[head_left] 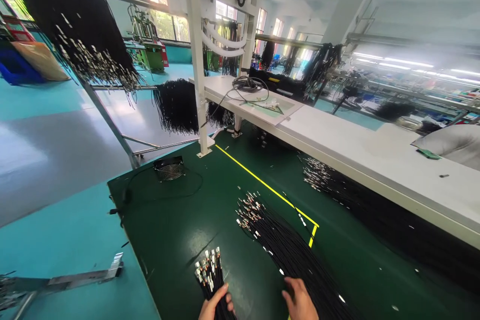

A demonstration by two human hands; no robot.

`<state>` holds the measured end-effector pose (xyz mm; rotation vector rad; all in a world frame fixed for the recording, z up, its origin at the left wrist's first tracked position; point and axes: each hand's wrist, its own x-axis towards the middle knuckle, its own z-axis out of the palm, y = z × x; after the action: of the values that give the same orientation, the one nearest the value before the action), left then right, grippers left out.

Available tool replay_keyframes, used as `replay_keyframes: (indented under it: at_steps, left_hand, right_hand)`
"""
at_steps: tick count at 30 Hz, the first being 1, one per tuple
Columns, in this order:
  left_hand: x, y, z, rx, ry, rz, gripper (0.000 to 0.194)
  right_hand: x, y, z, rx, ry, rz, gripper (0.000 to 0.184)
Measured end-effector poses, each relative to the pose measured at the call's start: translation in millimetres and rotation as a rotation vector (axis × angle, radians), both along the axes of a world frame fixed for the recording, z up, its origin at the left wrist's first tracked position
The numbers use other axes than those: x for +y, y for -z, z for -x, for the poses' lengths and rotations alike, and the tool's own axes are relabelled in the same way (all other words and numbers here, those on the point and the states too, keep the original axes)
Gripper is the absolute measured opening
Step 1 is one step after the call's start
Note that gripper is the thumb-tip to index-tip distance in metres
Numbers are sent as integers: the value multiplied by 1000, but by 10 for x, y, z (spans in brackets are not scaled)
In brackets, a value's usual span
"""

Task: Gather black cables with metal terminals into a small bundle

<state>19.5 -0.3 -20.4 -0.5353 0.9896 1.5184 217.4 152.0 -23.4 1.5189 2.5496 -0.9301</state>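
At bottom centre our left hand (pixel 214 305) has its fingers closed around a small bundle of black metal-tipped cables (pixel 210 272); our right hand (pixel 300 300) rests open-fingered on the large loose cable pile (pixel 285 245) on the dark green bench (pixel 176 220), mostly ungathered.

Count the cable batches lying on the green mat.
3: a small bundle gripped by the left hand, a big pile under the right hand, a third beneath the white bench. More may be hidden.
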Motion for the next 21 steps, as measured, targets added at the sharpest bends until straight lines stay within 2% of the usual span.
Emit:
replay_keyframes:
  at_steps: [2, 4, 9, 14, 18, 21]
  left_hand:
    - [-8, 56, 9, -3, 15, -38, 27]
    - [-15, 102, 13, -12, 25, -71, 29]
    - [-25, 170, 4, -27, 34, -97, 29]
    - [-21, 190, -6, 27, 5, -68, 28]
    - [-14, 120, -3, 71, 2, -53, 29]
    - [-9, 38, 5, 77, 24, -68, 29]
  right_hand:
    - [125, 35, 75, -61, 50, -176, 34]
    - [182, 62, 121, -105, 50, -262, 31]
    - [149, 72, 92, -52, 12, -201, 22]
    - [106, 122, -13, 75, 139, -53, 18]
    - [134, 171, -69, 226, 217, -119, 21]
    - [39, 184, -44, 348, 295, -114, 26]
